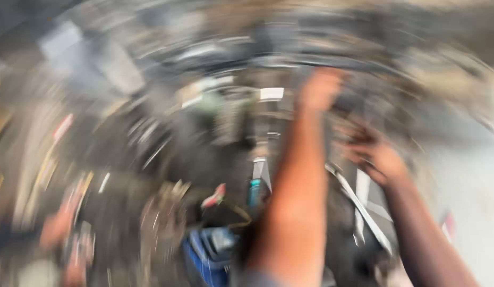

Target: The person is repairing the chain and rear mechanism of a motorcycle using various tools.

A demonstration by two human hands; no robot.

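Note:
The whole head view is smeared by strong motion blur. My left hand (321, 87) reaches far forward onto a dark curved rim (289, 61) of some large machine part. Its fingers look curled, but the blur hides whether they grip anything. Nearer and to the right, my right hand (372, 154) is over dark parts next to pale metal strips (358, 204). What it touches cannot be made out.
A blue box-like container (207, 255) sits low in the middle, with a small red and white thing (214, 196) above it. Dark cluttered shapes fill the left. A pale floor area (465, 180) lies at the right.

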